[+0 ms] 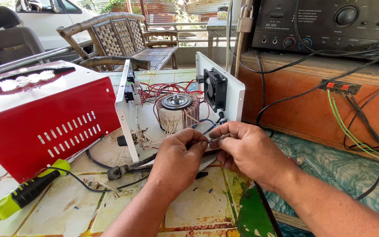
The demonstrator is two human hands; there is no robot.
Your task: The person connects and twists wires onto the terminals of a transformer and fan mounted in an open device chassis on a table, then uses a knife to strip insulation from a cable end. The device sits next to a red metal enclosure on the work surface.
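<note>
Both hands meet in front of the opened white chassis (128, 109), fingertips almost touching. The left hand (178, 153) is curled narrow, thumb and forefinger pinched on the end of a thin wire (213, 139) that runs across the small gap to the right hand (246, 149), which pinches the other end the same way. So the wire sits right between the two hands, just above the edge of the tiled counter (198, 202), low in front of the chassis.

Behind the knuckles, inside the chassis, stands a round toroidal transformer (177, 112) wound in copper, with red and pale leads trailing off it. A black cooling fan (215, 89) is fixed to the white end panel just to the right.

To the left lies the red cover (44, 118) with its rows of slots, tipped on the counter. A yellow-and-black screwdriver (25, 191) rests beside it, well apart from the hands, and a pair of pliers (126, 169) lies just left of the left wrist. A black amplifier (330, 22) sits up on the wooden shelf (294, 101) at right, cables hanging.
</note>
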